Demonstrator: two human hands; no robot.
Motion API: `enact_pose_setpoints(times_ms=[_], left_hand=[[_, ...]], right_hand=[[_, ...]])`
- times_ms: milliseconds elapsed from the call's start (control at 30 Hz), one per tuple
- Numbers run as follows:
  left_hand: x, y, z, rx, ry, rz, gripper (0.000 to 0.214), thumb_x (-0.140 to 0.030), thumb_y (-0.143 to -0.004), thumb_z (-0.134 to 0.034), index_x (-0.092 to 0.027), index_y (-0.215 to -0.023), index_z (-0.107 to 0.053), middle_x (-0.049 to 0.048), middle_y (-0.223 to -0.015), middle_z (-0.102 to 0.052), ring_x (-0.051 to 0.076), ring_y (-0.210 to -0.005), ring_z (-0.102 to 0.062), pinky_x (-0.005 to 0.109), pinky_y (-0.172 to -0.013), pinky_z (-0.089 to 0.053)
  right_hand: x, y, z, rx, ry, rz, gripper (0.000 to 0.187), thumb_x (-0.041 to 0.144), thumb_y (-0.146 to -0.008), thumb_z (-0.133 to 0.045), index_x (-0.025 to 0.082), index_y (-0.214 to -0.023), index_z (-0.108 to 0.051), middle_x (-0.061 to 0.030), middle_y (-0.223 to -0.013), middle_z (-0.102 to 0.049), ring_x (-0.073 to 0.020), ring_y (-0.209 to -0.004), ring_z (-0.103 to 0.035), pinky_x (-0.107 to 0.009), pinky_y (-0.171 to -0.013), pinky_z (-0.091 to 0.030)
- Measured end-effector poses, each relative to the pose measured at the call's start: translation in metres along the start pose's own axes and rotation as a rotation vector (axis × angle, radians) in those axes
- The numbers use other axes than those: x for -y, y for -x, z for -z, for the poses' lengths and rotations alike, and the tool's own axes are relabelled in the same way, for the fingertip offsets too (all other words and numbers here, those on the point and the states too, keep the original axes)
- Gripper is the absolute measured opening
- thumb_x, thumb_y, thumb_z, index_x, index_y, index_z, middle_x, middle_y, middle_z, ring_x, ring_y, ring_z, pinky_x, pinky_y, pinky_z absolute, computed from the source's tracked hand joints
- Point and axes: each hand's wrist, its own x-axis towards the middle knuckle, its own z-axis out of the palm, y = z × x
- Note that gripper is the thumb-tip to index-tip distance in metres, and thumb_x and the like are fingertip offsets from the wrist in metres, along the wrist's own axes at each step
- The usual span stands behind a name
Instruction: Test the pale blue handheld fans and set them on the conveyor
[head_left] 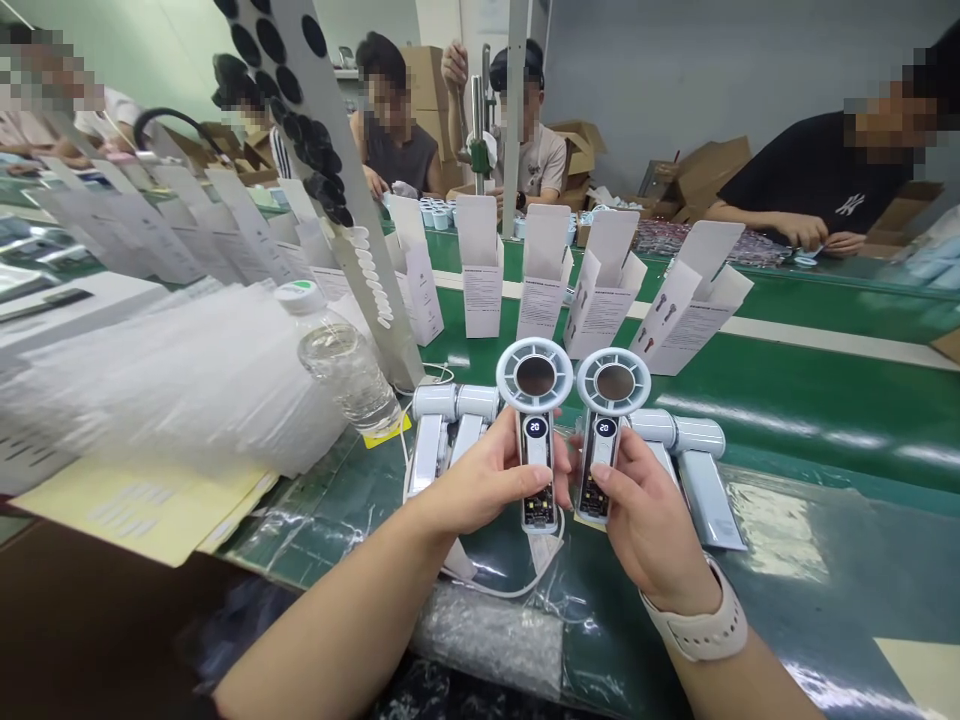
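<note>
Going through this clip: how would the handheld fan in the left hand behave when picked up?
The handheld fan in the left hand is probably stiff, since its clear plastic body looks rigid. The wide ring head likely makes it top-heavy and apt to tip if stood up. The glossy handle may be somewhat slippery.

My left fan (536, 455) and right fan (604, 450) are white with dark centres and white digits on dark panels, my watch strap (701, 625) is cream, and the belt (787, 400) is green with a white stripe beneath white boxes (482, 265).
</note>
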Motion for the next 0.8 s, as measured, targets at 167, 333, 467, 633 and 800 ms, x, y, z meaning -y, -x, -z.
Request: enact_pose_setpoints(times_ms=[167,333,467,633,800], left_hand=[[-0.0002,0.0004,-0.0018,-0.004,0.014,0.003,0.04,-0.037,-0.08,-0.074,-0.021,-0.109,-0.053,0.0015,-0.085,-0.063,0.016,-0.072,-0.065,0.033,-0.072,-0.05],[0.0033,-0.0034,0.0009,-0.133,0.057,-0.008,0.031,-0.034,-0.079,-0.071,-0.022,-0.102,-0.053,-0.0011,-0.083,-0.061,0.014,-0.064,-0.061,0.029,-0.062,-0.047],[-0.0005,-0.0029,0.0015,-0.155,0.031,-0.027,0.025,-0.035,-0.078,-0.072,-0.02,-0.093,-0.057,0.0,-0.081,-0.06,0.014,-0.065,-0.059,0.029,-0.062,-0.047],[-0.0053,-0.0038,0.0013,-0.024,-0.055,-0.043,0.031,-0.044,-0.079,-0.072,-0.018,-0.088,-0.057,0.0019,-0.074,-0.059,0.016,-0.068,-0.058,0.031,-0.068,-0.048],[0.0006,-0.0084,0.0037,-0.099,-0.04,-0.046,0.032,-0.038,-0.082,-0.071,-0.021,-0.098,-0.049,-0.0013,-0.08,-0.058,0.014,-0.069,-0.059,0.029,-0.068,-0.049]], right_hand=[[-0.0018,-0.001,0.0021,-0.013,-0.021,0.011,0.038,0.034,-0.075,-0.076,0.026,-0.108,-0.059,-0.0046,-0.103,-0.068,-0.025,-0.1,-0.063,-0.041,-0.09,-0.05],[-0.0007,-0.0012,0.0018,-0.048,-0.038,-0.028,0.033,0.037,-0.075,-0.075,0.024,-0.102,-0.061,-0.0024,-0.095,-0.067,-0.0198,-0.079,-0.063,-0.035,-0.071,-0.054],[0.0014,0.0005,0.0004,-0.02,-0.055,-0.023,0.028,0.042,-0.078,-0.074,0.023,-0.093,-0.062,-0.0002,-0.083,-0.064,-0.0154,-0.065,-0.059,-0.029,-0.057,-0.051],[-0.0006,0.0027,0.0023,0.063,0.027,0.107,0.029,0.042,-0.083,-0.072,0.025,-0.103,-0.061,-0.0014,-0.09,-0.065,-0.0172,-0.072,-0.06,-0.032,-0.064,-0.054],[-0.0073,0.0012,0.0023,0.007,0.057,0.15,0.032,0.039,-0.084,-0.071,0.027,-0.109,-0.057,-0.0035,-0.104,-0.067,-0.0219,-0.091,-0.065,-0.039,-0.08,-0.055]])
